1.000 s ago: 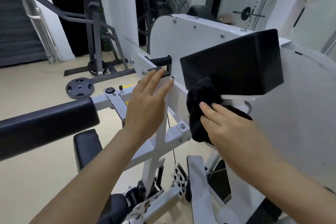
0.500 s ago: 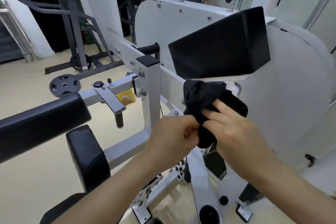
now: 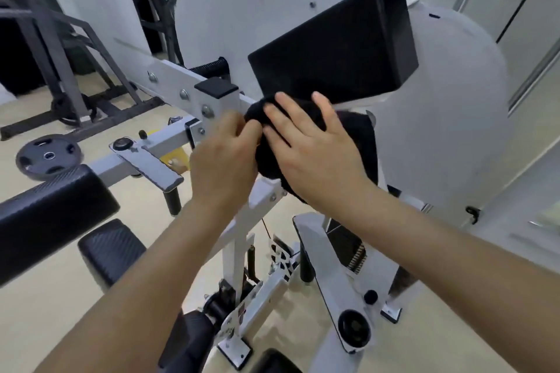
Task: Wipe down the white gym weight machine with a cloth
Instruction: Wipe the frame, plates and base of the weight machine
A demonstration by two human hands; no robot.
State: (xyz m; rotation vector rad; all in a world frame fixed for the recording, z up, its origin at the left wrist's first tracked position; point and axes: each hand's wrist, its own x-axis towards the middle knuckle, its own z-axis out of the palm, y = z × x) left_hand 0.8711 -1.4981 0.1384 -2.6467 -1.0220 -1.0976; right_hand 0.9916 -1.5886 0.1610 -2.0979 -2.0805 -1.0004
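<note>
Head view down over a gym room: smooth beige floor (image 3: 45, 312) far below the fingers, white walls and dark openings beyond them. Off to the fingers' left, a round black plate (image 3: 48, 156) flat on the floor, with a dark steel rack (image 3: 60, 70) behind it.

Under and around the fingers, the machine (image 3: 439, 100): glossy white painted steel, square tubes bolted together, and a broad rounded shroud to the fingers' right. Just above the fingertips, a boxy black pad (image 3: 333, 48), matte and slab-sided. Left of the wrists, rounded black rollers (image 3: 45, 215) with a woven-looking grain.

Cloth (image 3: 362, 145) black, soft, bunched against the white frame just beneath the pad. Right hand (image 3: 315, 154) laid flat on it, with fingers straight and spread, pressing. Left hand (image 3: 224, 157) just beside it, with fingers curled, pinching the cloth's left edge close to the right fingertips.

Much of the cloth hidden under the right palm, and the frame behind both hands covered. Rollers and forearms cut off at the picture's edge. Slight blur over the left fingers, so exact contact between the two hands hard to tell.
</note>
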